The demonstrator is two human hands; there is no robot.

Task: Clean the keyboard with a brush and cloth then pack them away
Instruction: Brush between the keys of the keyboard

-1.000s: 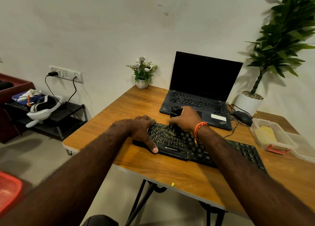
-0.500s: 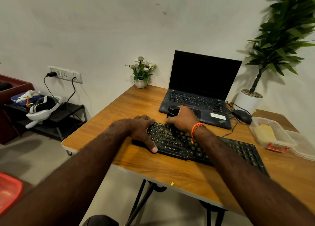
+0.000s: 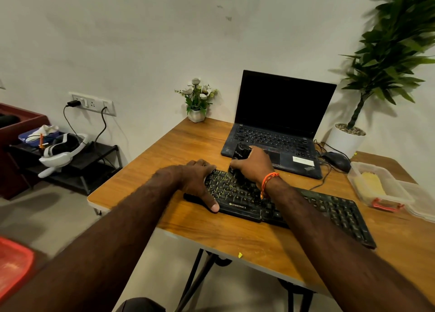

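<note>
Your left hand (image 3: 197,182) rests over the left end of the black keyboard (image 3: 294,203), thumb down on its front edge. Your right hand (image 3: 253,165) grips the black brush (image 3: 240,155) upright, its lower end on the upper key rows. The keyboard lies on the wooden table (image 3: 235,238), in front of the open laptop (image 3: 277,128). A clear plastic box (image 3: 376,186) sits to the right.

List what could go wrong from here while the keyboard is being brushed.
1. The keyboard lies close to the table's near edge; a hard stroke of the brush in the right hand might push it off if the left hand loosens.
2. Swept dust may land on the open laptop just behind.
</note>
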